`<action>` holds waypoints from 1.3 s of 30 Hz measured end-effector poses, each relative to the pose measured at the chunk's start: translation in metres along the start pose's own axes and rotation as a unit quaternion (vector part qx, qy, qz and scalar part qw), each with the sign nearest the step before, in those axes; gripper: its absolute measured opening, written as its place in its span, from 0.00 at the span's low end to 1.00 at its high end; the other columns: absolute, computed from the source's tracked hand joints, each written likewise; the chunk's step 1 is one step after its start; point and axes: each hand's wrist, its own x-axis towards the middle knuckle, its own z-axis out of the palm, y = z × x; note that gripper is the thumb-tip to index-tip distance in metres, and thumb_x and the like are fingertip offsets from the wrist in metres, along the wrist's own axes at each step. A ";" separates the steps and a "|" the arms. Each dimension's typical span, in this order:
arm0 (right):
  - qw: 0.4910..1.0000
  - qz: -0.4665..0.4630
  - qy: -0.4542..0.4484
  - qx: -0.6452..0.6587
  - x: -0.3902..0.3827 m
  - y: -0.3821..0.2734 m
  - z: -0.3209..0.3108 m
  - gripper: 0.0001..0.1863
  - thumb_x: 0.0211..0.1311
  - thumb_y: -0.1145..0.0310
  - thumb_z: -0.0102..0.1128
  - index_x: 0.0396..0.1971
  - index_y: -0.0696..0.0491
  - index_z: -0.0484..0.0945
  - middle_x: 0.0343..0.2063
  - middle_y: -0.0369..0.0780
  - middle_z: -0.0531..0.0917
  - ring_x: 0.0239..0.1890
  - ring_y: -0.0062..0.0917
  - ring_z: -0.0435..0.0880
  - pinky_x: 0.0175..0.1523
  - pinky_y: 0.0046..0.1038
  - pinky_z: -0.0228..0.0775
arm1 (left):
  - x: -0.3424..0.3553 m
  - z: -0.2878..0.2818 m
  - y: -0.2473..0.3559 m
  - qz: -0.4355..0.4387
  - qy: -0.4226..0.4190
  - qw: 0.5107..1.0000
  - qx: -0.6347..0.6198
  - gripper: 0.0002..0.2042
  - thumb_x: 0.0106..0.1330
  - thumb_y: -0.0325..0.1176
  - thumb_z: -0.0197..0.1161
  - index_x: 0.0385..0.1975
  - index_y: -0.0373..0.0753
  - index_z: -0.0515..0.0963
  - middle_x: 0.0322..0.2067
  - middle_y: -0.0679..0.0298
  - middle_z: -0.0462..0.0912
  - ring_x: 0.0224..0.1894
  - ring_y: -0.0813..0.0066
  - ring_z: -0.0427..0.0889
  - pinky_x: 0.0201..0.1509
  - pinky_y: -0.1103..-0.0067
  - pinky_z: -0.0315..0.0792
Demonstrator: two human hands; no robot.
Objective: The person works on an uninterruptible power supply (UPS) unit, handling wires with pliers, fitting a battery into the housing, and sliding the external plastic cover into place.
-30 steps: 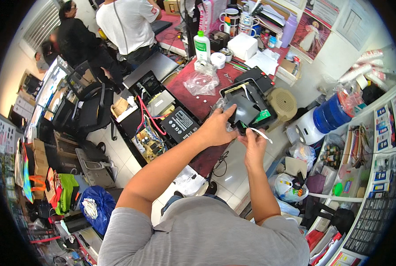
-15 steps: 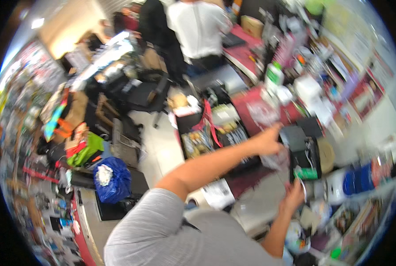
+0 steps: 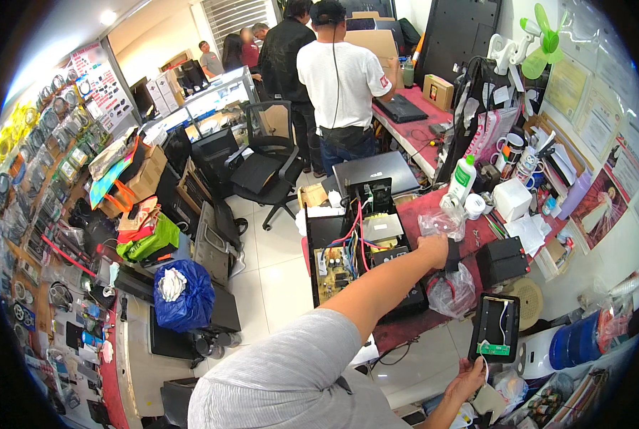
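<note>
My left hand (image 3: 432,252) reaches across over the red bench, its fingers curled against a small dark object (image 3: 452,256) that I cannot make out. Below, my right hand (image 3: 466,379) grips the lower edge of a black plastic panel (image 3: 484,307), tilted with its hollow inside up. Fixed in the panel is a green circuit board (image 3: 494,349) with a white cable (image 3: 504,318). Beside my left forearm stands an opened black power-supply case (image 3: 316,275), with a circuit board (image 3: 332,270) and red wires (image 3: 353,227) exposed. A black block like a battery (image 3: 502,262) sits right of my left hand.
Clear plastic bags (image 3: 454,292), a white bottle with a green cap (image 3: 462,178) and a white jar (image 3: 474,206) crowd the bench. Behind the case lies a closed laptop (image 3: 377,174). A blue water container (image 3: 577,344) is at the right. People stand at the back near an office chair (image 3: 264,174).
The panel and my right hand have moved lower in the picture, away from the black block. My left hand has gone from outstretched to curled at the dark object. The whole view has shifted and sharpened.
</note>
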 end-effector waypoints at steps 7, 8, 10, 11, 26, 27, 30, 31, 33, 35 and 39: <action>1.000 -0.023 -0.001 0.010 -0.007 -0.013 -0.002 0.10 0.68 0.65 0.63 0.42 0.52 0.75 0.30 0.35 0.81 0.26 0.20 0.82 0.34 0.21 0.80 | -0.016 -0.013 0.010 0.025 -0.014 1.000 0.006 0.38 0.54 0.34 0.71 0.66 0.34 0.63 0.60 0.47 0.75 0.60 0.50 0.78 0.63 0.56 0.69; 0.999 -0.030 -0.023 -0.007 -0.003 -0.013 -0.009 0.10 0.68 0.64 0.62 0.42 0.52 0.75 0.30 0.35 0.81 0.25 0.20 0.82 0.33 0.21 0.80 | -0.020 -0.016 0.010 0.044 -0.015 0.999 -0.026 0.38 0.55 0.35 0.71 0.67 0.33 0.63 0.59 0.46 0.75 0.60 0.49 0.77 0.64 0.57 0.69; 0.996 -0.042 -0.069 -0.039 0.011 -0.011 -0.026 0.10 0.67 0.64 0.62 0.42 0.52 0.74 0.30 0.34 0.81 0.25 0.20 0.82 0.32 0.22 0.79 | -0.028 -0.015 0.009 0.146 0.038 0.976 -0.154 0.37 0.58 0.37 0.70 0.67 0.31 0.62 0.59 0.44 0.75 0.60 0.48 0.77 0.66 0.61 0.69; 0.997 -0.024 -0.071 -0.029 0.008 -0.017 -0.023 0.12 0.66 0.61 0.61 0.43 0.51 0.74 0.31 0.34 0.81 0.26 0.21 0.81 0.31 0.24 0.77 | -0.034 -0.013 0.006 0.195 0.065 0.954 -0.216 0.37 0.59 0.38 0.69 0.67 0.30 0.62 0.60 0.43 0.74 0.60 0.47 0.77 0.66 0.63 0.68; 0.979 0.043 -0.171 -0.098 -0.096 -0.085 -0.020 0.32 0.45 0.61 0.61 0.55 0.54 0.73 0.39 0.42 0.83 0.31 0.33 0.85 0.16 0.33 0.73 | -0.277 -0.007 -0.070 0.339 -0.177 0.666 -0.640 0.45 0.66 0.35 0.70 0.75 0.39 0.44 0.64 0.55 0.64 0.63 0.70 0.69 0.66 0.72 0.69; 0.968 0.063 -0.222 -0.097 -0.100 -0.076 -0.022 0.32 0.45 0.62 0.61 0.55 0.56 0.73 0.39 0.42 0.83 0.30 0.33 0.85 0.16 0.33 0.75 | -0.288 0.000 -0.085 0.334 -0.170 0.681 -0.630 0.44 0.66 0.35 0.70 0.74 0.39 0.46 0.63 0.57 0.66 0.62 0.71 0.69 0.65 0.73 0.68; 0.938 0.115 -0.312 -0.102 -0.120 -0.056 -0.011 0.30 0.48 0.62 0.60 0.55 0.58 0.73 0.37 0.42 0.83 0.31 0.32 0.86 0.17 0.33 0.76 | -0.317 0.003 -0.131 0.266 -0.194 0.693 -0.641 0.34 0.68 0.35 0.67 0.69 0.38 0.56 0.59 0.62 0.69 0.61 0.76 0.68 0.67 0.75 0.64; 0.928 0.132 -0.333 -0.105 -0.128 -0.049 -0.003 0.29 0.50 0.62 0.60 0.54 0.58 0.73 0.36 0.42 0.83 0.31 0.31 0.86 0.17 0.34 0.77 | -0.322 0.015 -0.146 0.227 -0.217 0.681 -0.662 0.33 0.68 0.35 0.67 0.69 0.38 0.57 0.58 0.63 0.70 0.61 0.76 0.68 0.67 0.75 0.63; 0.958 0.074 -0.240 -0.138 -0.161 -0.033 0.016 0.20 0.59 0.67 0.58 0.51 0.60 0.76 0.35 0.39 0.84 0.34 0.27 0.85 0.30 0.30 0.80 | -0.326 0.020 -0.169 0.212 -0.201 0.689 -0.663 0.31 0.68 0.34 0.67 0.67 0.39 0.60 0.57 0.64 0.71 0.60 0.77 0.68 0.67 0.75 0.62; 0.948 0.071 -0.258 -0.171 -0.175 -0.019 0.032 0.12 0.67 0.69 0.56 0.45 0.60 0.79 0.35 0.36 0.83 0.35 0.21 0.82 0.42 0.24 0.75 | -0.344 0.038 -0.187 0.233 -0.127 0.711 -0.652 0.30 0.67 0.33 0.67 0.67 0.40 0.61 0.56 0.65 0.73 0.59 0.77 0.69 0.67 0.76 0.63; 0.613 -0.355 -0.263 -0.654 -0.180 0.027 0.018 0.28 0.65 0.81 0.42 0.66 0.54 0.69 0.62 0.53 0.72 0.64 0.48 0.70 0.70 0.41 0.60 | -0.378 0.032 -0.219 0.154 -0.195 0.693 -0.676 0.35 0.67 0.37 0.69 0.71 0.46 0.59 0.57 0.67 0.75 0.52 0.79 0.76 0.48 0.81 0.77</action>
